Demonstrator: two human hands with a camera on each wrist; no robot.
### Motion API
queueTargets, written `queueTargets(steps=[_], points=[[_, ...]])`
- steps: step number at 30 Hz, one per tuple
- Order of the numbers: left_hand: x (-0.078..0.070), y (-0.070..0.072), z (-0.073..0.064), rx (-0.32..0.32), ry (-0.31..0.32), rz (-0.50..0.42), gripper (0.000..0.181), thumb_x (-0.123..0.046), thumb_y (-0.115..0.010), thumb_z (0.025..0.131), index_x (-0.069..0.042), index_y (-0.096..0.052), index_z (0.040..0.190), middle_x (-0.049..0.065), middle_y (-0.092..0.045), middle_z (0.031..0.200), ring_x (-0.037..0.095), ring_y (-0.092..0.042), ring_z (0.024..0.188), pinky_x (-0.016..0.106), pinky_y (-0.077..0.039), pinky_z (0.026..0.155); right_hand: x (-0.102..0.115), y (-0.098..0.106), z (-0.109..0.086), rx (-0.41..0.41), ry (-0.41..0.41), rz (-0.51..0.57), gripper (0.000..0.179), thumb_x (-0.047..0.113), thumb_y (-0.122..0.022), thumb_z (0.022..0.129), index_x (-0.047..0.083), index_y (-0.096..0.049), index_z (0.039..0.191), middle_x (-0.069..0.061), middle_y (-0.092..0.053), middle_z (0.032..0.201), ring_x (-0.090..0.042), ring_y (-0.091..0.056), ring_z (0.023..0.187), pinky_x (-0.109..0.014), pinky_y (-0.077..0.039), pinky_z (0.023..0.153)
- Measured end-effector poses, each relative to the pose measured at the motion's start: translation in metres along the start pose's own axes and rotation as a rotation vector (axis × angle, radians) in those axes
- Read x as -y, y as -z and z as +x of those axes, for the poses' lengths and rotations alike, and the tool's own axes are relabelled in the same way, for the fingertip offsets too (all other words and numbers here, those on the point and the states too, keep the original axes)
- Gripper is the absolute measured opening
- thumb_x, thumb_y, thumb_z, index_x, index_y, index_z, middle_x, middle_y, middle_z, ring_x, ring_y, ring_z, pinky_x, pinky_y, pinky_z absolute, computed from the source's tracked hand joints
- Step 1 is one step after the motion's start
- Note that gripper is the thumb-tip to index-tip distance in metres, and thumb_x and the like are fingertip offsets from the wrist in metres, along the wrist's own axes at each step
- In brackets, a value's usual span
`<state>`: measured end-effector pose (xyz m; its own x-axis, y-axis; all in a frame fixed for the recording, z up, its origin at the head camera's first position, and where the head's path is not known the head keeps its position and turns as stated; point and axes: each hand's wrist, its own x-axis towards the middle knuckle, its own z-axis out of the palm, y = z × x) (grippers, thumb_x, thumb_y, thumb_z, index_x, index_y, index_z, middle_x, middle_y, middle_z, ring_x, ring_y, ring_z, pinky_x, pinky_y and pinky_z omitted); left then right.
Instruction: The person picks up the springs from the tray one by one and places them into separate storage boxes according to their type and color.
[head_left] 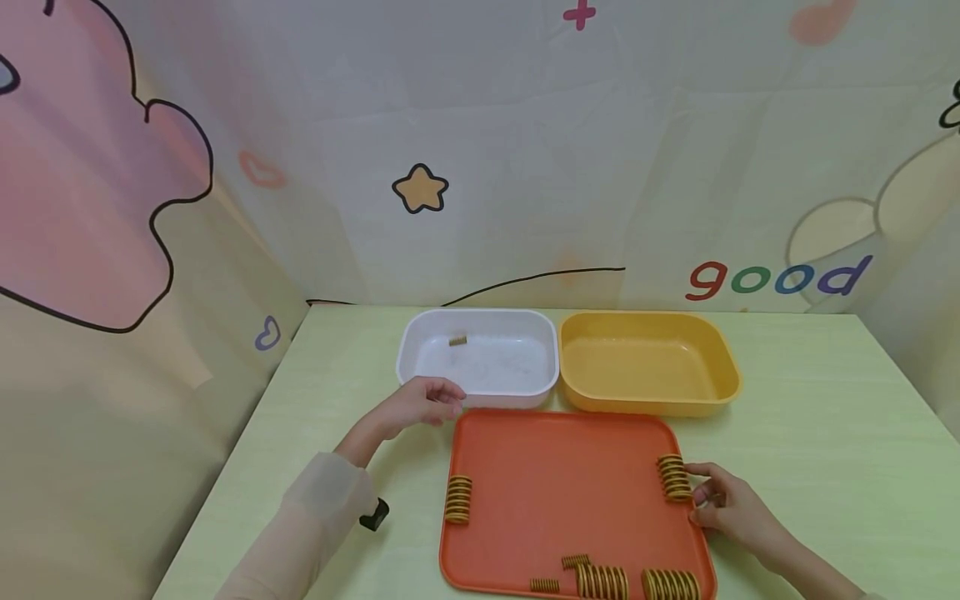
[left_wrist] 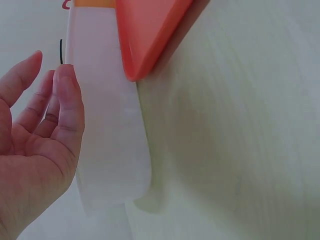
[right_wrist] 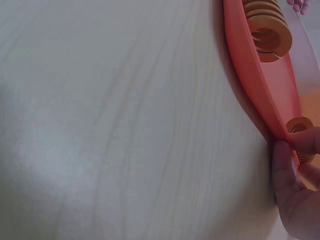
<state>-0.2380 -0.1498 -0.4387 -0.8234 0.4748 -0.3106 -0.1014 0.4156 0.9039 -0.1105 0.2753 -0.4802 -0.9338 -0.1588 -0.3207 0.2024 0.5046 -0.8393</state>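
Observation:
On the orange tray lie several brass-coloured coil springs. A large spring stands along the left rim and another large spring along the right rim. My right hand pinches the tray's right rim beside that spring; in the right wrist view the thumb is outside the rim and a finger reaches inside. My left hand hovers by the front left corner of the white bin, near the tray's far left corner. Its thumb and fingers are apart, with nothing between them, in the left wrist view.
A small spring lies in the white bin. Beside it is a yellow bin, both behind the tray. Large springs and small springs sit along the tray's near edge. A printed curtain hangs behind the table.

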Motion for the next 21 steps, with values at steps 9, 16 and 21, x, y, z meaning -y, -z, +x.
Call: queueTargets(steps=[9, 16, 21], points=[[0.015, -0.007, -0.004, 0.039, -0.006, -0.021, 0.037, -0.016, -0.062, 0.081, 0.004, -0.053, 0.111, 0.0, -0.059, 0.089, 0.012, -0.058, 0.081, 0.028, -0.05, 0.07, -0.002, 0.001, 0.001, -0.001, -0.01, -0.013, 0.06, -0.005, -0.06, 0.07, -0.01, -0.035, 0.124, -0.008, -0.05, 0.082, -0.012, -0.047, 0.067, -0.023, -0.046, 0.057], [0.023, -0.012, -0.006, 0.032, -0.015, -0.015, 0.032, -0.013, -0.061, 0.081, 0.004, -0.054, 0.107, 0.0, -0.059, 0.086, 0.01, -0.055, 0.078, 0.028, -0.051, 0.066, -0.004, 0.001, 0.002, 0.011, -0.014, 0.002, 0.059, -0.006, -0.058, 0.072, -0.01, -0.033, 0.125, -0.008, -0.049, 0.083, -0.012, -0.047, 0.068, -0.023, -0.048, 0.059], [0.025, -0.019, -0.008, 0.019, -0.031, 0.02, 0.028, -0.01, -0.06, 0.081, 0.005, -0.055, 0.104, 0.005, -0.059, 0.089, 0.009, -0.054, 0.076, 0.027, -0.05, 0.063, -0.004, 0.001, 0.002, 0.01, -0.017, 0.004, 0.059, -0.006, -0.058, 0.072, -0.01, -0.033, 0.125, -0.009, -0.049, 0.084, -0.012, -0.047, 0.068, -0.023, -0.048, 0.059]])
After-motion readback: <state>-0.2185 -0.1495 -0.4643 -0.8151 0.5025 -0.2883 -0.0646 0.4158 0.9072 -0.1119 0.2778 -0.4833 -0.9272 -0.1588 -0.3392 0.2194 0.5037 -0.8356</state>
